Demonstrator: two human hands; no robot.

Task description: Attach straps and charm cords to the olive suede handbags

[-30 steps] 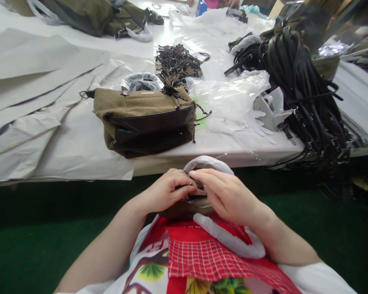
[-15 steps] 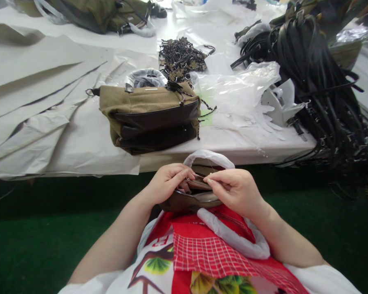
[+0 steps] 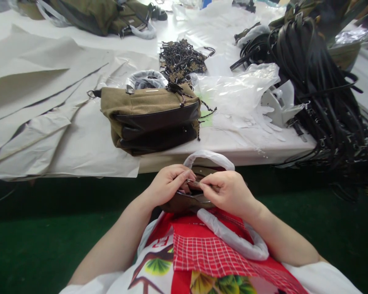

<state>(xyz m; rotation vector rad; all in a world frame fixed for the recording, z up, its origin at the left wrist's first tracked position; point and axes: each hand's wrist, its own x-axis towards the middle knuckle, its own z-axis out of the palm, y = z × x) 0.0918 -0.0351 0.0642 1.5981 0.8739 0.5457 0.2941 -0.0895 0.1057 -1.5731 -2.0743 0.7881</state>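
An olive-brown handbag (image 3: 184,201) rests against my lap, its zipped mouth open. White wrapping covers its two handles, one standing at the far side and the other (image 3: 233,241) lying over my apron. My left hand (image 3: 171,183) is closed, thumb and fingers pinching the bag's inner lining (image 3: 195,184). Over the opening, my right hand (image 3: 228,192) is closed in a pinch close to the left fingertips. A thin, needle-like piece seems to be between its fingers, too small to make out surely. The bag's inside is mostly hidden by my hands.
On the white table (image 3: 168,161) ahead stands another olive handbag (image 3: 150,102) with a dark base. Behind it lies a heap of braided cords with rings (image 3: 182,59). Black straps (image 3: 322,85) hang over the right edge beside clear plastic (image 3: 239,87). More bags (image 3: 101,16) lie farther back.
My right hand has shifted left, closer to my left hand, which stays about where it was. The fine thread seen near the right fingers before no longer shows.
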